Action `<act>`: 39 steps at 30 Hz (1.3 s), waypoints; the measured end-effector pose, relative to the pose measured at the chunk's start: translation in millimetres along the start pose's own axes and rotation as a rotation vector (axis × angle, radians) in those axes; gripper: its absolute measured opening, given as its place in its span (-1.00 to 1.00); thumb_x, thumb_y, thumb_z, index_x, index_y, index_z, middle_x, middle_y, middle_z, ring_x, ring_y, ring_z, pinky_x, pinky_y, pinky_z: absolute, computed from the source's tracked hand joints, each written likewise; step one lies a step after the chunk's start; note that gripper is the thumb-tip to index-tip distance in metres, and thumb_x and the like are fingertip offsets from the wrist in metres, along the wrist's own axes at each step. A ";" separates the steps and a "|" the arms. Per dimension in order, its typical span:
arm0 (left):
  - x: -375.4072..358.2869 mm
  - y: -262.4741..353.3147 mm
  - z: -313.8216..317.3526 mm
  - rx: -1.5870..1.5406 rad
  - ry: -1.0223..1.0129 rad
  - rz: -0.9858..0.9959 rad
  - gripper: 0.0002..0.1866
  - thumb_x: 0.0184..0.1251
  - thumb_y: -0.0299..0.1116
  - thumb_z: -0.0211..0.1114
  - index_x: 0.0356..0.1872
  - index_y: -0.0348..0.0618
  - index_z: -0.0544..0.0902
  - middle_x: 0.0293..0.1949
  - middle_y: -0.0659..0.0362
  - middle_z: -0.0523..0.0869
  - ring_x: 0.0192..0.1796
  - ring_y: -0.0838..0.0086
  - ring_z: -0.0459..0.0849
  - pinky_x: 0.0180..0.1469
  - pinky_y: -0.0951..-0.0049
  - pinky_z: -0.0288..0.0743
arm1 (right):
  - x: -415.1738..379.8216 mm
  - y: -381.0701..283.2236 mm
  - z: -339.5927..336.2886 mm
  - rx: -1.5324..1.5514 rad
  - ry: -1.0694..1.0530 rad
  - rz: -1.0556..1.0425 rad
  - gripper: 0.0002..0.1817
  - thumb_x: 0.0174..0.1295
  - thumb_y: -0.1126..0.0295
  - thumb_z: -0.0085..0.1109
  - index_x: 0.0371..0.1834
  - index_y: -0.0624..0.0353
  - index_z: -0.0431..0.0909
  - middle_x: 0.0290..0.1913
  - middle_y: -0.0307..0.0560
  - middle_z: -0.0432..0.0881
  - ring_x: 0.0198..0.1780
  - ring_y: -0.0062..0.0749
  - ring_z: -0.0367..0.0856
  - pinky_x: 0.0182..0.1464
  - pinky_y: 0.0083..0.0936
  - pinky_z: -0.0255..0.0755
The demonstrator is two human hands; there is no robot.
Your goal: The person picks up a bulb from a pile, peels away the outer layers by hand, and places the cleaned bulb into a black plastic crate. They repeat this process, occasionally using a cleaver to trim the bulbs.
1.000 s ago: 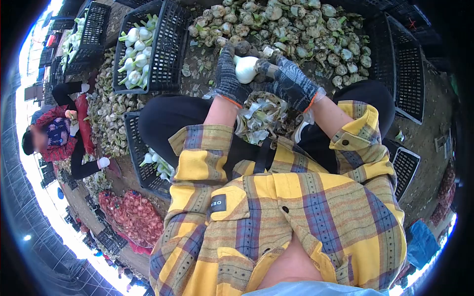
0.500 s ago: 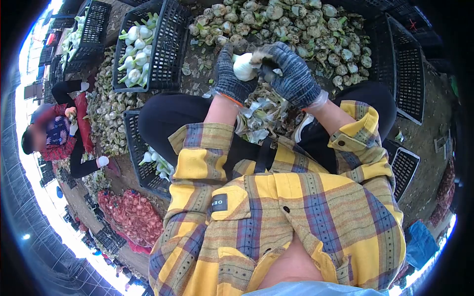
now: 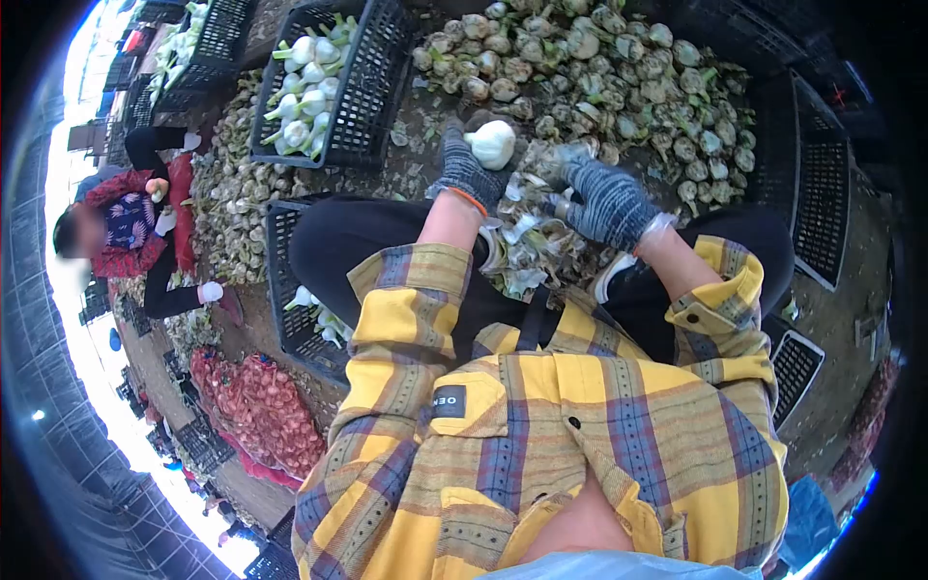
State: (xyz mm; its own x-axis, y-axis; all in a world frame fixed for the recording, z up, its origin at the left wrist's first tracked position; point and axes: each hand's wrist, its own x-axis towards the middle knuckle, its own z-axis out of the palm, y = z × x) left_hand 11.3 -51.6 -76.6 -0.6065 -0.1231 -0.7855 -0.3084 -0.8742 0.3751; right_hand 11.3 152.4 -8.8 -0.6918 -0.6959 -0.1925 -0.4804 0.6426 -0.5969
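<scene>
A worker in a yellow plaid shirt sits over a heap of stripped husks; the gloved right hand rests half-curled among them, apparently empty. Farther out, the left hand cups a peeled white bulb. A firm, gentle grip should spare its skin. Far left waits a black crate; unpeeled bulbs lie beyond.

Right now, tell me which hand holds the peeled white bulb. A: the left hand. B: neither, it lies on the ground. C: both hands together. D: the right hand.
A: the left hand alone grips the white bulb, while the right hand is apart from it, low over the heap of peelings.
</scene>
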 end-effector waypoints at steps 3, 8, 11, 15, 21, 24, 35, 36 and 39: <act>18.1 40.4 -11.1 -0.150 0.029 -0.011 -0.43 0.16 0.16 -0.25 -0.12 -0.09 0.46 -0.23 0.00 0.58 -0.23 0.11 0.57 -0.20 0.00 0.50 | 0.6 -3.6 -2.5 -0.080 -0.127 0.067 -0.52 0.04 0.11 0.08 -0.06 0.24 0.43 -0.13 0.19 0.49 -0.09 0.00 0.48 -0.04 -0.26 0.36; 14.3 189.4 -5.5 -0.202 -0.287 0.458 -0.42 0.24 0.10 -0.28 0.00 -0.13 0.43 -0.08 0.02 0.53 -0.07 0.15 0.52 -0.07 0.03 0.44 | 4.3 9.1 9.7 -0.090 -0.181 0.102 -0.55 0.09 0.12 0.02 -0.02 0.17 0.41 -0.09 0.17 0.48 -0.06 0.00 0.47 -0.01 -0.25 0.35; -29.4 201.5 27.1 0.051 -0.225 0.590 -0.43 0.24 0.10 -0.19 0.07 -0.13 0.37 0.06 0.01 0.44 0.08 0.20 0.42 0.03 0.04 0.36 | 10.6 23.0 19.9 -0.030 -0.092 0.115 -0.56 0.10 0.06 0.01 -0.12 0.19 0.46 -0.19 0.19 0.51 -0.12 0.04 0.48 -0.03 -0.23 0.34; -53.2 153.8 57.3 0.006 -0.207 0.395 -0.35 0.26 0.08 -0.12 0.22 -0.19 0.14 0.20 -0.04 0.22 0.21 0.09 0.24 0.12 0.06 0.29 | 33.6 36.6 7.4 0.031 -0.209 0.252 -0.52 0.17 0.02 -0.16 -0.29 0.26 0.55 -0.18 0.20 0.54 -0.10 0.01 0.49 -0.01 -0.27 0.34; -52.4 73.3 82.4 0.074 -0.215 0.174 -0.60 0.26 -0.06 -0.01 -0.08 -0.16 0.42 -0.09 0.02 0.47 -0.01 0.16 0.44 -0.04 0.13 0.43 | 73.9 140.1 32.3 -0.021 0.238 0.485 -0.48 0.06 -0.03 -0.06 -0.17 0.23 0.52 -0.08 0.24 0.50 0.00 0.03 0.45 0.07 -0.25 0.29; -47.7 64.1 82.4 0.151 -0.241 0.048 -0.56 0.32 -0.07 -0.07 0.00 -0.24 0.37 -0.13 -0.02 0.53 -0.08 0.14 0.52 -0.11 0.16 0.51 | 95.8 192.8 33.2 0.107 0.267 0.859 -0.45 0.03 -0.03 0.01 -0.06 0.19 0.48 -0.02 0.22 0.48 0.04 0.01 0.44 0.06 -0.29 0.31; -50.3 55.5 78.1 0.219 -0.245 -0.014 -0.57 0.29 -0.12 -0.03 0.06 -0.18 0.39 -0.05 -0.02 0.52 -0.06 0.20 0.54 -0.08 0.25 0.51 | 143.8 270.8 85.1 1.233 0.369 1.230 -0.57 -0.04 -0.07 0.19 -0.31 0.04 0.52 -0.47 -0.23 0.52 -0.55 -0.41 0.37 -0.51 -0.43 0.30; -49.1 56.4 75.1 0.218 -0.282 -0.014 -0.59 0.29 -0.13 -0.01 0.04 -0.17 0.40 -0.06 0.01 0.53 -0.06 0.23 0.55 -0.08 0.27 0.51 | 143.2 273.8 88.5 1.199 0.393 1.202 -0.65 -0.03 0.02 0.21 -0.33 0.04 0.52 -0.49 -0.25 0.51 -0.56 -0.41 0.38 -0.53 -0.44 0.30; -48.4 52.7 77.9 0.250 -0.236 -0.004 -0.63 0.28 -0.16 0.03 0.01 -0.15 0.42 -0.11 0.05 0.55 -0.09 0.28 0.56 -0.09 0.30 0.50 | 138.8 259.0 70.5 0.982 0.308 1.123 -0.69 -0.02 0.11 0.22 -0.30 0.04 0.51 -0.49 -0.22 0.52 -0.57 -0.42 0.38 -0.54 -0.45 0.30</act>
State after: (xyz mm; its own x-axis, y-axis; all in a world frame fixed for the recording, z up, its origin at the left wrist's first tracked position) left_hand -32.7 -55.1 19.5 -0.7484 0.0179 -0.6630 -0.4637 -0.7289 0.5037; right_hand -171.1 199.8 -245.1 -0.5850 0.1640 -0.7942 0.8057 0.2293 -0.5461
